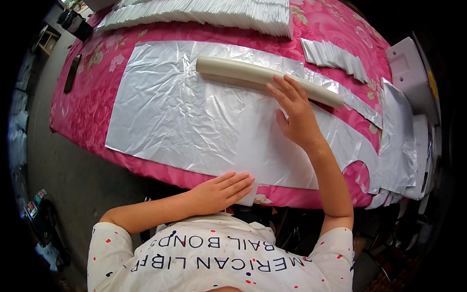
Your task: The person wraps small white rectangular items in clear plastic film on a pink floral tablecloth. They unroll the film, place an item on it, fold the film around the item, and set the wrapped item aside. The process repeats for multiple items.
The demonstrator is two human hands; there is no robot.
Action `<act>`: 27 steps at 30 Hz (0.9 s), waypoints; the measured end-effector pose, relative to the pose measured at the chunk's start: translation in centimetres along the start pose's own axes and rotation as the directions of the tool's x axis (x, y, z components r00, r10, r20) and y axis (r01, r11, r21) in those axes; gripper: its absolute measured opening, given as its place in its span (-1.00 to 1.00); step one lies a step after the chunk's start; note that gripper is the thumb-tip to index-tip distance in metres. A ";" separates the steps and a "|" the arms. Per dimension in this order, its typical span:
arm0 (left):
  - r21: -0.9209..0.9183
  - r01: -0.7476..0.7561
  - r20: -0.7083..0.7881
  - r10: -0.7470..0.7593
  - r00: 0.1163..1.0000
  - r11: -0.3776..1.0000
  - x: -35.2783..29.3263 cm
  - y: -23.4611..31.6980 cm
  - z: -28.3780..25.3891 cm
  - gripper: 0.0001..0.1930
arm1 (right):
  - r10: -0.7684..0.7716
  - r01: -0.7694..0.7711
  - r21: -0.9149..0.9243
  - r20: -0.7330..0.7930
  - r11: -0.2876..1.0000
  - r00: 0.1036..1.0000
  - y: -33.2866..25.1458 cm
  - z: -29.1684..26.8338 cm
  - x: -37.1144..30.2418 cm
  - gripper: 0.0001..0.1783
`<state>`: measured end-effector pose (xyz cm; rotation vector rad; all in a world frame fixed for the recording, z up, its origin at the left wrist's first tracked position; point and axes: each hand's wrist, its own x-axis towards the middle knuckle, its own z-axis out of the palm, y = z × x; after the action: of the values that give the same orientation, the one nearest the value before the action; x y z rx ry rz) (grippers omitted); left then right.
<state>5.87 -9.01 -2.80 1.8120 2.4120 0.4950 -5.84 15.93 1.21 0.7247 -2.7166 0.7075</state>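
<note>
A thin whitish plastic bag [165, 112] lies spread over a pink floral cloth, creased on its left half, with a curved cutout at its right end. Across its far part rests a long cream-coloured tube [233, 68], tilted down to the right. My right hand [296, 114] reaches over the bag, fingers stretched out, fingertips at the tube's near side without wrapping round it. Flat on the bag's near edge is my left hand [224, 192], its fingers straight and side by side. Beside its fingertips, a paler strip [253, 141] runs across the bag toward the tube.
A big stack of folded white sheets [204, 13] fills the far side, and a smaller fanned row [335, 58] lies at the far right. More plastic [396, 141] hangs by a white foam box [413, 73]. A dark flat object [72, 74] rests at the left.
</note>
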 end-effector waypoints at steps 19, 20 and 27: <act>-0.234 0.184 -0.191 -0.231 0.954 0.955 2.6 -4.1 -3.8 -0.11 | -0.005 0.003 0.141 0.011 0.990 1.000 -5.1 1.5 -7.8 -0.68; -0.273 0.200 -0.200 -0.259 0.945 0.941 2.9 -4.3 -4.1 -0.11 | 0.040 -0.040 0.178 0.001 0.983 0.999 -5.1 1.5 -7.6 -0.72; -0.762 0.354 -0.130 -0.663 0.737 0.543 4.4 -5.3 -4.6 -0.28 | 0.599 -0.719 0.379 0.397 0.583 0.695 -4.3 0.5 -3.9 -0.76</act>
<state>-1.45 -7.11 0.50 0.6388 2.3005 1.5649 -0.36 13.91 1.11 -0.2408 -3.0171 1.6612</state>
